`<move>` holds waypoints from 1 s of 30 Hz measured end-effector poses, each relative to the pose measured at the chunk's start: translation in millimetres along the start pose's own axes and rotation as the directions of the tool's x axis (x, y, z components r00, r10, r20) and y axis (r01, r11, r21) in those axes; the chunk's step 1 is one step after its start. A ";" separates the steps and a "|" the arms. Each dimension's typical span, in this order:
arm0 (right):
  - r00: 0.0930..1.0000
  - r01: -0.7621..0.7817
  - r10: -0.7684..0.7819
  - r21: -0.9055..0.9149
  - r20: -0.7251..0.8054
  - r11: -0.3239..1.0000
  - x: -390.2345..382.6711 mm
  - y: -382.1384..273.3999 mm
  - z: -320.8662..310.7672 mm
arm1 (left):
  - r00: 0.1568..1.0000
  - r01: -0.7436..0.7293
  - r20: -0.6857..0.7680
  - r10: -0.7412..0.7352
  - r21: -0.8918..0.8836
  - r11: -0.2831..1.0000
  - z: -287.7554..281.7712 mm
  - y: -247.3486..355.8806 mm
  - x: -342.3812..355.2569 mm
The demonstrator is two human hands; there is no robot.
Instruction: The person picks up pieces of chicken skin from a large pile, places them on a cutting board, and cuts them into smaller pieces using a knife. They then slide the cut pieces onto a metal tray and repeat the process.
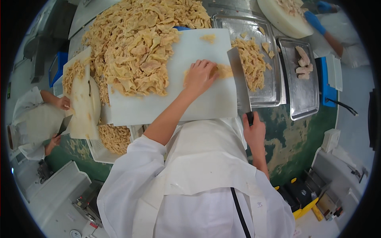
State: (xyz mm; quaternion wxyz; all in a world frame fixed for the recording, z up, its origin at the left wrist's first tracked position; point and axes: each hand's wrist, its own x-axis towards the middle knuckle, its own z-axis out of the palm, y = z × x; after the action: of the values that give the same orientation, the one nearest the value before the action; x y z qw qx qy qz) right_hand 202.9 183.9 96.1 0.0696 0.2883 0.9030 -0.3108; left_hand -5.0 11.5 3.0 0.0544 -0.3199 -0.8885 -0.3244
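Flat on the yellow chicken skin (225,71), my left hand (201,75) presses it to the white cutting board (198,105) with bent fingers. My right hand (254,129) is wrapped round the black handle of a wide-bladed knife (240,81). The blade stands just right of the skin, along the board's right edge, pointing away from me. A big heap of chicken skin (139,65) covers the board's left part and spreads beyond it. A small scrap of skin (208,38) lies near the board's far edge.
Right of the board, a metal tray (272,97) holds cut skin pieces (252,59). Another tray (303,95) carries pale meat pieces (303,63). A basket of small pieces (114,139) sits lower left. Co-workers stand left, with a knife (64,125), and right, wearing blue gloves (314,23).
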 end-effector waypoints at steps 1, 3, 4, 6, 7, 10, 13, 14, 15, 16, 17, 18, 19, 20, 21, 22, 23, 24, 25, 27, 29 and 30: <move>1.000 0.005 -0.005 -0.014 0.029 1.000 0.5 -0.6 0.9 | 0.999 -0.038 0.040 0.037 0.015 0.999 0.5 0.2 3.1; 0.999 0.025 -0.023 -0.052 0.025 0.998 0.2 2.2 3.2 | 0.998 0.011 0.062 -0.008 -0.054 0.999 4.7 -3.3 -0.4; 0.999 0.044 -0.042 -0.087 0.022 0.995 0.3 2.7 3.6 | 0.995 0.060 0.088 -0.050 -0.118 0.991 6.7 -5.4 -1.9; 0.999 0.042 -0.040 -0.110 0.018 0.993 -0.6 -4.9 -5.5 | 0.996 0.089 0.040 -0.084 -0.141 0.986 7.1 -5.6 -6.5; 0.999 0.039 -0.037 -0.132 0.014 0.990 -1.6 -10.1 -10.3 | 0.993 0.117 -0.006 -0.120 -0.165 0.979 5.4 -4.3 -9.1; 0.998 0.064 -0.065 -0.009 -0.018 0.998 -5.3 -23.7 -16.8 | 0.987 0.140 -0.039 -0.153 -0.230 0.963 1.6 -0.9 -12.6; 0.997 0.076 -0.069 -0.168 0.047 0.983 -5.3 -5.3 14.3 | 0.994 0.068 -0.070 -0.080 -0.156 0.985 3.3 -3.3 -16.1; 0.997 0.065 -0.055 -0.189 0.056 0.980 -5.8 -1.8 18.3 | 0.994 0.067 -0.073 -0.079 -0.158 0.985 4.1 -4.4 -16.7; 0.996 0.072 -0.061 -0.190 0.061 0.979 -4.7 -1.9 15.9 | 0.994 0.064 -0.080 -0.076 -0.150 0.987 3.6 -5.4 -19.2; 0.998 0.057 -0.049 -0.167 0.048 0.984 -3.4 -2.8 10.5 | 0.993 0.060 -0.088 -0.073 -0.142 0.988 2.9 -6.4 -21.6; 0.999 0.041 -0.036 -0.143 0.036 0.989 -2.6 -5.1 5.7 | 0.993 0.066 -0.092 -0.079 -0.139 0.988 1.8 -7.9 -24.1; 0.999 0.044 -0.039 -0.144 0.037 0.989 -2.0 -8.3 2.2 | 0.994 0.076 -0.065 -0.084 -0.111 0.991 -0.6 -8.4 -24.2; 0.999 0.024 -0.019 -0.153 0.033 0.988 -1.4 -11.9 -1.7 | 0.995 0.086 -0.039 -0.090 -0.082 0.993 -3.1 -8.8 -24.7; 1.000 0.004 0.001 -0.161 0.029 0.987 -1.1 -15.6 -5.8 | 0.995 0.088 -0.041 -0.091 -0.081 0.993 -6.2 -8.3 -26.4; 1.000 0.005 -0.001 -0.160 0.029 0.987 -1.9 -21.2 -10.4 | 0.997 0.058 -0.055 -0.060 -0.038 0.998 -10.0 -7.0 -28.9; 0.998 0.049 -0.045 -0.123 0.037 0.991 -3.7 -28.3 -14.3 | 0.997 0.029 -0.068 -0.029 0.006 1.000 -13.2 -7.1 -31.6; 0.995 0.092 -0.089 -0.086 0.043 0.992 -5.0 -33.3 -14.4 | 0.997 0.031 -0.069 -0.030 0.009 0.999 -15.6 -9.8 -34.6; 0.995 0.091 -0.088 -0.086 0.043 0.992 -6.6 -36.7 -11.1 | 0.993 0.025 -0.117 -0.021 0.039 0.999 -17.9 -12.1 -37.8; 0.992 0.127 -0.126 -0.051 0.032 0.991 -7.6 -40.2 -6.6 | 0.986 0.022 -0.165 -0.010 0.070 0.997 -20.3 -13.8 -40.7; 0.986 0.163 -0.163 -0.019 0.020 0.986 -5.8 -34.3 5.7 | 0.981 0.065 -0.188 -0.038 0.136 0.989 -26.7 -14.7 -44.7; 0.983 0.170 -0.153 -0.188 0.102 0.967 -1.9 -11.6 26.2 | 0.975 0.103 -0.212 -0.059 0.203 0.974 -33.4 -15.0 -49.5; 0.986 0.155 -0.140 -0.176 0.093 0.972 -6.9 -9.7 22.9 | 0.982 0.149 -0.145 -0.123 0.183 0.972 -37.6 -16.2 -55.1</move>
State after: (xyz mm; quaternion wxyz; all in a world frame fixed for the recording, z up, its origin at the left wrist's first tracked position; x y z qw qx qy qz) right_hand 201.9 160.6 85.0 0.1086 0.2002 0.9431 -0.2422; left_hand 24.5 -50.4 6.9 0.1216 -0.2290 -0.9301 -0.2603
